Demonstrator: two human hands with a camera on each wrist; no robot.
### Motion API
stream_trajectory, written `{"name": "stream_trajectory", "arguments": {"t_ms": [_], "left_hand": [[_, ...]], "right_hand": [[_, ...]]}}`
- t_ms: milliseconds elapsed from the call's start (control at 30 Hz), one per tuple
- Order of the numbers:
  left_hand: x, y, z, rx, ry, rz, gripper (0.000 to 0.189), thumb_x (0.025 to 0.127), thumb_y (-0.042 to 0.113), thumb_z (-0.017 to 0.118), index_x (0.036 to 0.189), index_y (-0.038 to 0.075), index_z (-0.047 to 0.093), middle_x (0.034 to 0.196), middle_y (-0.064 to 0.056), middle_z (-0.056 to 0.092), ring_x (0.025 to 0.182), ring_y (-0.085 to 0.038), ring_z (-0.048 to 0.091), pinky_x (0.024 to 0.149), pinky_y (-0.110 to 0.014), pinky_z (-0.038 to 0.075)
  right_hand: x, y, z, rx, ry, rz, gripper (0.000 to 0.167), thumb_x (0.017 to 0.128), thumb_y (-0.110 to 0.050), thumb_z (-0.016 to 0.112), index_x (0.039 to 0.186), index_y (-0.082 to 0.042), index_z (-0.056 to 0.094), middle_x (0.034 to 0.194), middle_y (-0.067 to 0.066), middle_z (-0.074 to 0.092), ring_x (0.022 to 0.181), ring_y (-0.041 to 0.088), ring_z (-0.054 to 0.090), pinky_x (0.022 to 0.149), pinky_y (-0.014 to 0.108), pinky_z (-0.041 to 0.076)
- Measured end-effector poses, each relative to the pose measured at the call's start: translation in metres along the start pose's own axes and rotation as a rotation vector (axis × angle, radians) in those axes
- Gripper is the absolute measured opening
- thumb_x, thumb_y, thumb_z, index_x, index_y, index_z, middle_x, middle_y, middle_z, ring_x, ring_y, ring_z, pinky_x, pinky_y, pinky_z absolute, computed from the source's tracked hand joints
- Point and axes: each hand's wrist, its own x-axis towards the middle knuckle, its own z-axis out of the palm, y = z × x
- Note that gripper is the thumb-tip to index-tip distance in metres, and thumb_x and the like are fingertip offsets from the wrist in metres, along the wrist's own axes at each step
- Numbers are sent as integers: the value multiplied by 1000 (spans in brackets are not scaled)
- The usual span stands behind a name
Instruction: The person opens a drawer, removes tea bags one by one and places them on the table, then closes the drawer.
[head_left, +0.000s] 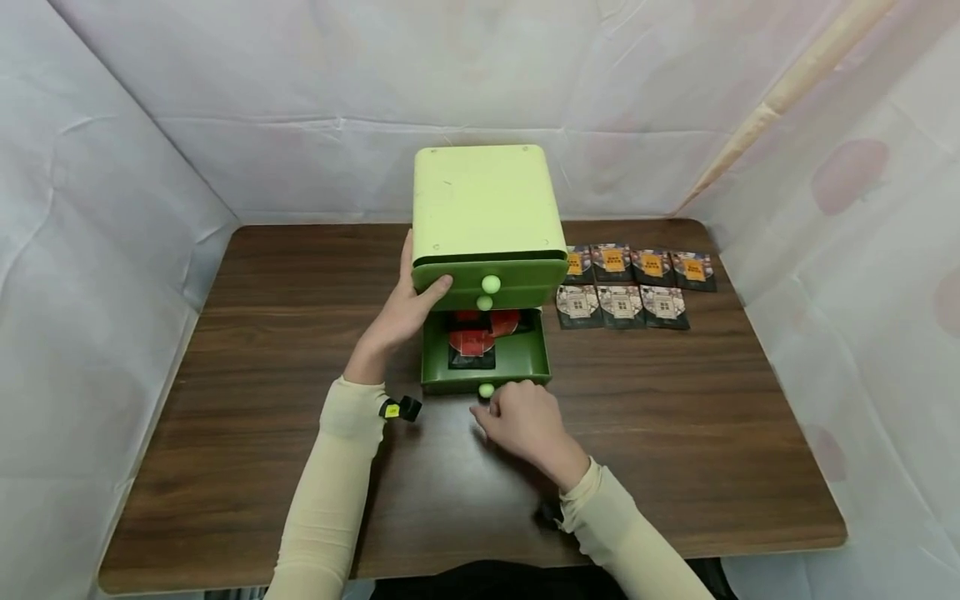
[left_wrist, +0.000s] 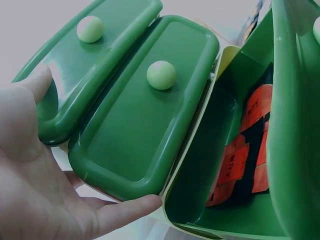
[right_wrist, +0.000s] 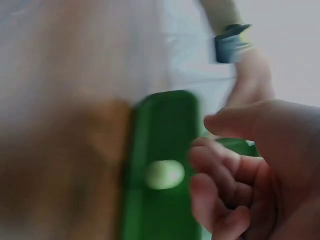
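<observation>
A light-green drawer cabinet [head_left: 487,200] with dark-green drawers stands at the table's back. My left hand [head_left: 393,317] rests against the cabinet's left side, its thumb on the top drawer front [left_wrist: 70,75] and its other fingers spread along the side. The bottom drawer [head_left: 521,360] is pulled out, with several red-and-black packets [head_left: 472,348] inside. Just in front of it is my right hand [head_left: 528,425], fingers loosely curled and holding nothing. In the right wrist view, the drawer's pale round knob [right_wrist: 165,174] sits a little apart from the fingertips.
Right of the cabinet lie two rows of flat packets: dark ones with orange labels [head_left: 613,260] behind, pale-printed ones [head_left: 621,304] in front. All stand on a dark wooden table [head_left: 285,350]. White sheeting [head_left: 300,100] hangs around the back and sides.
</observation>
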Motion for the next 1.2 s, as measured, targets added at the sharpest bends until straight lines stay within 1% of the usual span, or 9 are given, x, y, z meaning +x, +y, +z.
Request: {"name": "stream_trajectory", "arguments": {"t_ms": [133, 333, 467, 567, 700, 867, 1000, 1100, 1200], "left_hand": [[-2, -1, -1, -1, 0, 9, 91, 101, 26, 54, 153, 27, -21, 160, 5, -16, 145, -18, 3, 111, -49, 17], [3, 1, -3, -24, -24, 24, 92, 101, 23, 54, 152, 25, -22, 159, 5, -18, 144, -14, -2, 112, -48, 15], [10, -5, -4, -17, -32, 37, 93, 100, 27, 56, 152, 29, -21, 159, 7, -17, 144, -13, 0, 112, -48, 16], [11, -12, -5, -20, -26, 20, 94, 99, 30, 57, 152, 32, -20, 159, 8, -16, 144, -14, 2, 112, -48, 17], [9, -18, -5, -51, -11, 5, 95, 98, 32, 59, 152, 34, -19, 159, 8, -16, 144, -17, 4, 111, -49, 18], [9, -17, -3, -69, -16, 11, 95, 98, 32, 59, 152, 34, -19, 159, 6, -14, 144, -19, 8, 110, -50, 20], [7, -11, -3, -68, -13, 12, 94, 99, 29, 58, 153, 30, -19, 160, 4, -14, 144, -19, 7, 111, -49, 20], [5, -6, -2, -61, -10, 14, 92, 100, 25, 56, 153, 28, -19, 159, 4, -15, 144, -17, 3, 111, -47, 18], [3, -4, -1, -60, -9, 12, 91, 101, 23, 55, 153, 26, -20, 159, 3, -17, 144, -16, 0, 112, -47, 16]], "right_hand": [[13, -7, -17, 1, 137, -109, 47, 91, -27, 65, 50, -22, 43, 43, -11, 33, 39, 7, 32, 36, 25, 26], [48, -3, -16, -20, 210, -118, 16, 87, -13, 59, 75, -17, 67, 64, -2, 60, 45, 12, 46, 37, 26, 32], [71, 4, -9, -3, 100, -110, 20, 90, -14, 58, 103, -8, 72, 86, 5, 66, 59, 16, 54, 45, 30, 41], [88, 9, -4, -21, -41, -142, 35, 93, -17, 58, 125, -3, 64, 110, 13, 65, 86, 25, 61, 69, 37, 51], [108, 15, 3, -123, -170, -208, 54, 94, -19, 60, 144, -5, 45, 134, 15, 54, 119, 34, 51, 98, 47, 39], [124, 17, 8, -214, -308, -204, 74, 95, -25, 60, 156, -13, 20, 153, 12, 32, 135, 37, 34, 105, 53, 30], [136, 19, 15, -231, -329, -216, 74, 94, -23, 59, 156, -12, 20, 150, 14, 32, 130, 33, 41, 101, 49, 37], [144, 23, 21, -218, -312, -206, 67, 94, -18, 59, 152, -11, 27, 141, 14, 41, 110, 27, 53, 85, 42, 47], [149, 25, 26, -189, -322, -177, 61, 94, -16, 58, 148, -9, 32, 134, 13, 46, 94, 24, 56, 73, 39, 48]]}}
